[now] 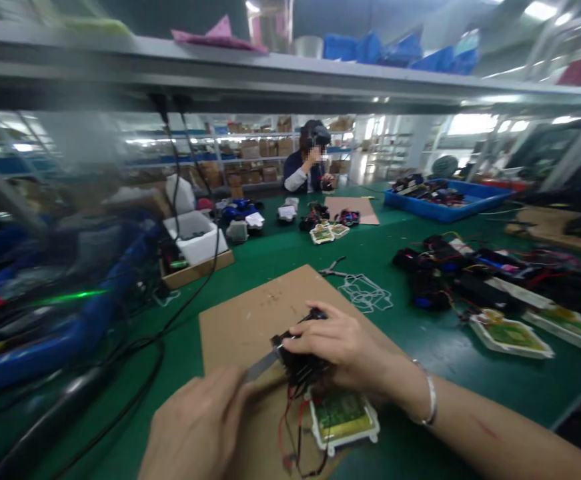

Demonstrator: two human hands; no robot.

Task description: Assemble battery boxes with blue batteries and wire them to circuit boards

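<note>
My right hand [343, 347] is closed over a small black part [297, 363] with red and black wires, holding it on a brown cardboard sheet [250, 320]. My left hand [200, 427] is closed on a thin metal tool [260, 367], perhaps tweezers or a blade, whose tip meets the black part. The wires run down to a green circuit board in a white frame [343, 417] lying just below my right hand.
The green table [420, 333] bears more wired black assemblies [435, 277] and framed boards [510, 333] at right, a loop of white wire [365, 293], pliers [333, 269], a white box [195, 237], blue bins [445, 197] and cables at left. A person [310, 163] sits across the table.
</note>
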